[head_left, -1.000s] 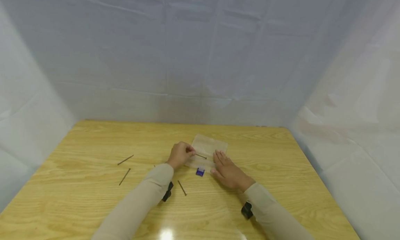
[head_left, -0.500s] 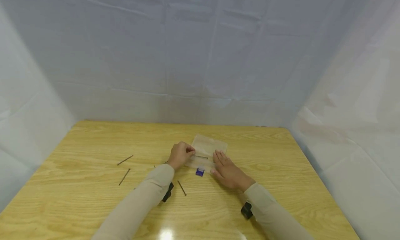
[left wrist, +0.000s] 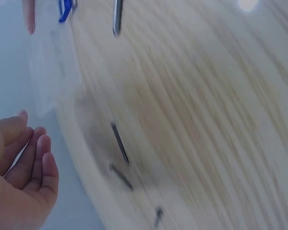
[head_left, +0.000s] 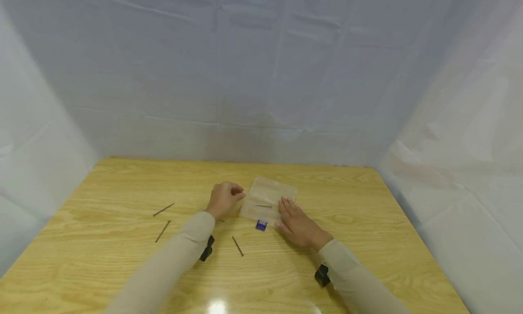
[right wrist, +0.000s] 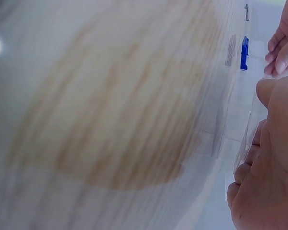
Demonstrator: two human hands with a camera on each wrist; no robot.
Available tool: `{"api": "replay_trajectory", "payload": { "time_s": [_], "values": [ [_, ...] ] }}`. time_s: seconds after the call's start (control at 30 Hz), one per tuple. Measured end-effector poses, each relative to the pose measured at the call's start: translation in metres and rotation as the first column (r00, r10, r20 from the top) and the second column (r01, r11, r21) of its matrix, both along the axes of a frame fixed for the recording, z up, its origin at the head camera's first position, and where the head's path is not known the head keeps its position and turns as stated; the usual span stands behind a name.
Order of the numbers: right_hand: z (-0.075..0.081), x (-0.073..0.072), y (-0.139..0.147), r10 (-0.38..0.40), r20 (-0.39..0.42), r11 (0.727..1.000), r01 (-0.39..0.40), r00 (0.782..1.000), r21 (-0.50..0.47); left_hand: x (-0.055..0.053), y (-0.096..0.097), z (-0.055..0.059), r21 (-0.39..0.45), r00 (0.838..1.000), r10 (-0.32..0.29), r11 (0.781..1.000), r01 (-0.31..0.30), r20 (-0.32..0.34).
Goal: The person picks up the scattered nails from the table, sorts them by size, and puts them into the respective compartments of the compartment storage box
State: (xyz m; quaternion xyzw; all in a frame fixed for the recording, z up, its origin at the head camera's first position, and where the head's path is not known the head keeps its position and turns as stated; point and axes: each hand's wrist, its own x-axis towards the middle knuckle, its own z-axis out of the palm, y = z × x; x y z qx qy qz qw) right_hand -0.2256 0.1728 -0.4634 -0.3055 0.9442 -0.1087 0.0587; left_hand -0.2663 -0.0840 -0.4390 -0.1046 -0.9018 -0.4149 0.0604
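Note:
A clear plastic box [head_left: 253, 213] with a blue latch [head_left: 261, 225] lies with its lid [head_left: 265, 188] folded back. One nail [head_left: 263, 206] lies in the box. Just left of the box, my left hand [head_left: 224, 199] hangs with loosely curled fingers; the left wrist view shows nothing between thumb and fingertips. My right hand [head_left: 300, 225] rests against the box's right side, its fingers extended, and it covers that edge.
Two nails, an upper one [head_left: 164, 209] and a lower one [head_left: 162, 231], lie on the wooden table [head_left: 367, 223] at left. Another nail [head_left: 238, 246] is in front of the box. A further nail [head_left: 220, 221] shows partly beside the left wrist. White sheeting [head_left: 261, 78] surrounds the table.
The left hand has let go of the nail, which now lies in the box, and has drawn back to the left. The right hand has stayed put.

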Motion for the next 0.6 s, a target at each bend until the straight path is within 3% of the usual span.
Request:
{"api": "replay_trajectory", "payload": {
  "time_s": [0.3,0.6],
  "values": [
    [-0.003,-0.001,0.002,-0.016,-0.011,1.0,0.016,1.0,0.025,0.006,-0.047,0.01,-0.011,0.998,0.021,1.0,-0.021,0.057],
    [-0.001,0.001,0.002,-0.015,0.003,1.0,0.015,1.0,0.016,0.014,-0.094,0.012,-0.084,0.998,0.048,0.996,-0.044,0.042]
  ]
}}
